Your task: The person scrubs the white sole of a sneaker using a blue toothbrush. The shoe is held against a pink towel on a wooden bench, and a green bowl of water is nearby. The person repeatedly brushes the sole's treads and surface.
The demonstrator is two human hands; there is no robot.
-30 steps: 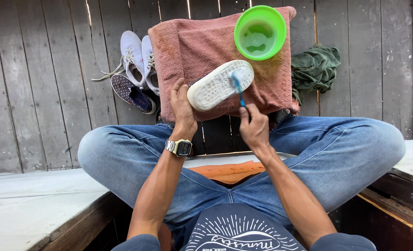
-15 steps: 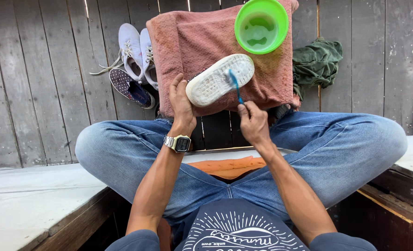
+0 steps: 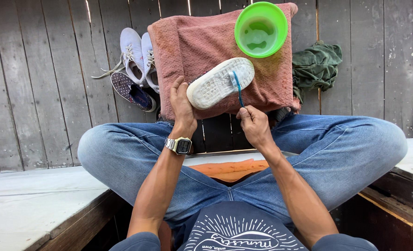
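On the wooden floor (image 3: 39, 83) at the far left, 3 other shoes are lying in a heap: 2 white sneakers (image 3: 136, 53) and a dark dotted shoe (image 3: 132, 90) just beside them. Next, the left hand (image 3: 181, 104) is gripping the heel end of a white shoe (image 3: 220, 83), fingers wrapped round its side and thumb pressing the edge, so the sole is facing up over a pink towel (image 3: 202, 37). That hold is doing its job; keeping the wrist firm would stop the sole twisting under the strokes. To the right, the right hand (image 3: 253, 125) is pinching the handle of a blue toothbrush (image 3: 238, 88) between thumb and fingers, with the bristle end lying across the sole's forward part. Short strokes along the tread grooves, worked from toe toward heel, look best. A green bowl (image 3: 261, 29) holding a little liquid is sitting on the towel just above the shoe, near enough for dipping. Furthest right, a green cloth (image 3: 316, 65) is lying crumpled.
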